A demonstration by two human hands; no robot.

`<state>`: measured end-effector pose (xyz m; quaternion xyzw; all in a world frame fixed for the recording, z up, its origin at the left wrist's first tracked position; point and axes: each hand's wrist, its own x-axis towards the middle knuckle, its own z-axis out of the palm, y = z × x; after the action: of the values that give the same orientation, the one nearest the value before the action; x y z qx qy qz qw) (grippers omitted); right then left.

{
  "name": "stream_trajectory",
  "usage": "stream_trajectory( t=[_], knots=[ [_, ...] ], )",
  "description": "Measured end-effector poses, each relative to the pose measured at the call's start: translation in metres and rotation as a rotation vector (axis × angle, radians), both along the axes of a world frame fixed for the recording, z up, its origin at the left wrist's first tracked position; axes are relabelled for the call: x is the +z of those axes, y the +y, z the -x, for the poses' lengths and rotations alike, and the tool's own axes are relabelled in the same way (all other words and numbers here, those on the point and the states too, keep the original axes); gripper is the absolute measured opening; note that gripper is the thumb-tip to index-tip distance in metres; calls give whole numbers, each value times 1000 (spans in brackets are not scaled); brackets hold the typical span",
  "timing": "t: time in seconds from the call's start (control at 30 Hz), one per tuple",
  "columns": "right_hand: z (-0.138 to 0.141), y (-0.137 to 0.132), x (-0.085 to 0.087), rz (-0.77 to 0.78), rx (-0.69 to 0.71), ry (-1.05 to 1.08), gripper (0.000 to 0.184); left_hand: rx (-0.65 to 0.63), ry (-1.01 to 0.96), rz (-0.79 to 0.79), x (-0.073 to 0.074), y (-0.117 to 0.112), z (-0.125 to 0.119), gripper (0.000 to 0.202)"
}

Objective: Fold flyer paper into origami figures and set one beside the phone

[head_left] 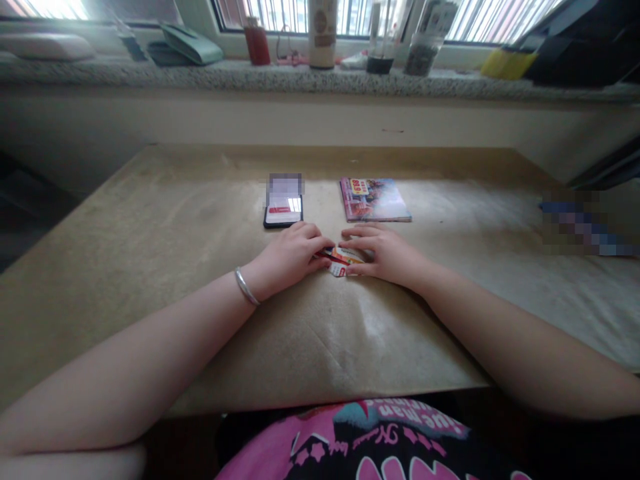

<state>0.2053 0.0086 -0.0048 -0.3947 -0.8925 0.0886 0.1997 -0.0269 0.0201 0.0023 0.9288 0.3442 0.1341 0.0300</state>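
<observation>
A small piece of folded printed paper [339, 261], white, red and yellow, lies on the table between my hands. My left hand [296, 252], with a silver bangle at the wrist, has its thumb and fingers closed on the paper's left side. From the right, my right hand [385, 252] reaches over the other side, fingers stretched out and apart, thumb and fingertips touching the paper. Part of the paper is hidden under the fingers. Just beyond my left hand lies a phone [284, 210] with a lit screen, partly blurred. A colourful booklet or stack of printed sheets [377, 200] lies beyond my right hand.
The tan table [165, 267] runs up to the wall below a window. On the speckled stone sill [280, 77] stand a red container [257, 43], a tall bottle [322, 33], a grey-green case [193, 45] and a yellow object [509, 63]. A blurred bluish item [585, 230] lies at the right.
</observation>
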Motion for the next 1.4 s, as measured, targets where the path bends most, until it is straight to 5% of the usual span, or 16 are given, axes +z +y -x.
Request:
stream_trajectory(
  t=[0.67,0.97,1.2,1.4],
  knots=[
    [2,0,-5,107,90,144,23,-100,-120,56,1,0,1,30],
    [6,-4,-3,189,-55,362,6,-125,-282,-115,4,0,1,17],
    [-1,-5,7,-185,14,22,9,-147,-263,-272,4,2,3,19],
    [-3,-3,8,-208,74,-146,20,-236,-70,-293,5,2,4,23]
  ],
)
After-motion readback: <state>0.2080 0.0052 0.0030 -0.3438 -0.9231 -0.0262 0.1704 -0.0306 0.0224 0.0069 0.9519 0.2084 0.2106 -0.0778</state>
